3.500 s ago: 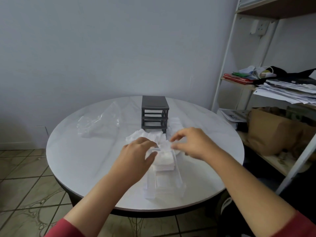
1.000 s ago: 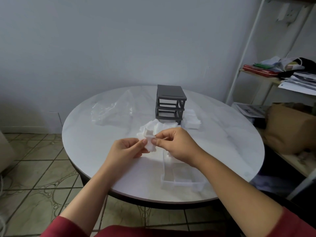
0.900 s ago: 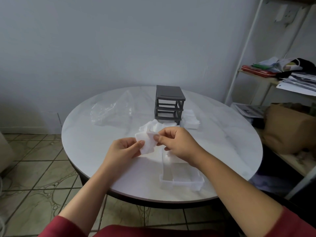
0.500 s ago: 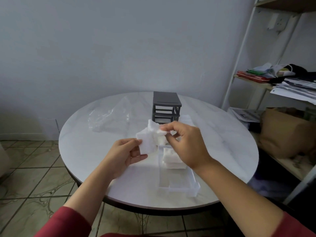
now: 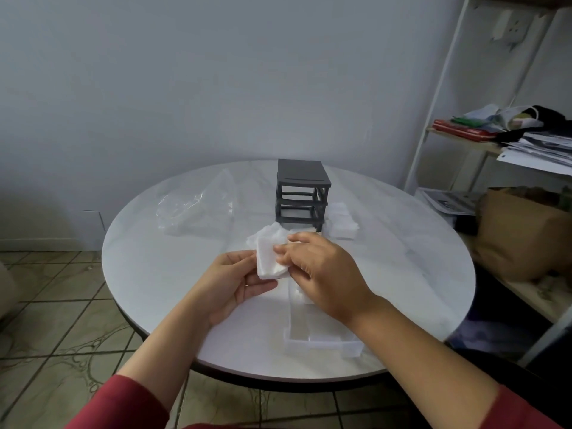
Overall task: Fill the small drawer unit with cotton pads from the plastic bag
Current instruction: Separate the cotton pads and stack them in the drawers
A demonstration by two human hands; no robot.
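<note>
I hold a small stack of white cotton pads [image 5: 270, 257] above the bench [image 5: 173, 267], my left hand [image 5: 235, 280] cupped under it with the thumb on top and my right hand [image 5: 322, 274] pinching its right edge, so each grip is closed on the stack. Just under my right wrist lies one clear drawer [image 5: 322, 345], pulled out and partly hidden by my arm, with some pads inside. Beyond stands the one grey drawer unit [image 5: 301, 193], its three slots open, a loose heap of pads [image 5: 342, 224] beside its right, and the crumpled plastic bag [image 5: 198, 205] well to its left.
</note>
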